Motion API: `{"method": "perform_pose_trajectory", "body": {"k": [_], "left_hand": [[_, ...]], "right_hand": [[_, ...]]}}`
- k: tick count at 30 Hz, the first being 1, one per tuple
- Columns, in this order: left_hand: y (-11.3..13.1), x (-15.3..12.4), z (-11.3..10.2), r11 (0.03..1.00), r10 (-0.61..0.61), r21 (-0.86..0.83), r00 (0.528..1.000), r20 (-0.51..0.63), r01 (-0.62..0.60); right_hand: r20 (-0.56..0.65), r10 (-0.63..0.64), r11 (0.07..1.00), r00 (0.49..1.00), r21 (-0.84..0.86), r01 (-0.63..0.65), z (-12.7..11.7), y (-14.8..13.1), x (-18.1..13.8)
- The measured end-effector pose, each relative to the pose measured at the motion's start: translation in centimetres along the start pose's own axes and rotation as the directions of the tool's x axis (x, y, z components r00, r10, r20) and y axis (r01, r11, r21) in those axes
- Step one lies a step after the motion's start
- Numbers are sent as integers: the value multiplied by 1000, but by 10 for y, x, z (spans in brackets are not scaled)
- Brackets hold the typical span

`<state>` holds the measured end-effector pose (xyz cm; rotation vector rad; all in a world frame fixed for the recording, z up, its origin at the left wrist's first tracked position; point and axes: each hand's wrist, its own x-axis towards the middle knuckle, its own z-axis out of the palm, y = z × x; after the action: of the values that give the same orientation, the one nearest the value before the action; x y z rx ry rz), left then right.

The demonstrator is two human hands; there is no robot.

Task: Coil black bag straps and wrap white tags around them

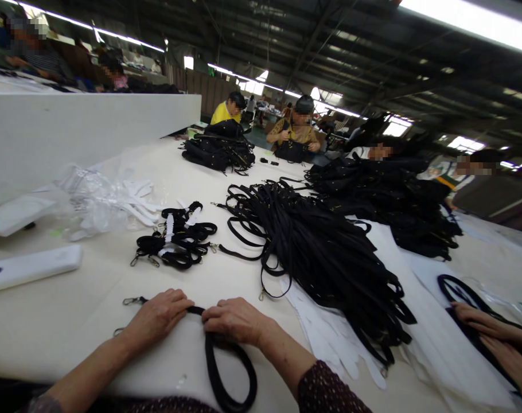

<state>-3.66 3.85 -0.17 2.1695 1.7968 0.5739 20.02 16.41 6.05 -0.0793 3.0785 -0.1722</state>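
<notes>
A black strap [253, 376] runs between my hands on the pale table. My left hand [164, 312] is closed over its left stretch, fingers bent down on it. Two metal snap hooks [132, 300] show to the left of that hand. My right hand [233, 320] grips the strap a little further right, and a loop of it hangs towards me below the fingers. Beyond my hands lie coiled straps [186, 262] bound with white bands. A large heap of loose black straps [321, 246] spreads out to the right.
White cut strips [330, 335] lie partly under the heap. Clear plastic bags [91, 195] and a white case-like object [32, 267] are at left. Black bags [220, 146] are piled further back. At right, a co-worker's hands [480, 321] hold a black strap. Several people work around the tables.
</notes>
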Motion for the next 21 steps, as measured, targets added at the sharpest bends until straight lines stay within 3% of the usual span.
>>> {"method": "perform_pose_trajectory", "body": {"k": [5,9,17,21], "left_hand": [[-19,-13,-14,991,-133,20,991,3,133],[-20,-15,-23,984,-179,-12,983,37,180],[-18,-8,-35,982,-165,-74,977,133,176],[-16,-10,-36,982,-173,-48,977,123,180]], "right_hand": [[36,267,960,963,79,-270,10,-10,13],[31,401,912,915,85,-402,10,-16,25],[-20,451,891,892,68,-449,14,-23,38],[-61,505,863,861,51,-503,26,-35,35]]}}
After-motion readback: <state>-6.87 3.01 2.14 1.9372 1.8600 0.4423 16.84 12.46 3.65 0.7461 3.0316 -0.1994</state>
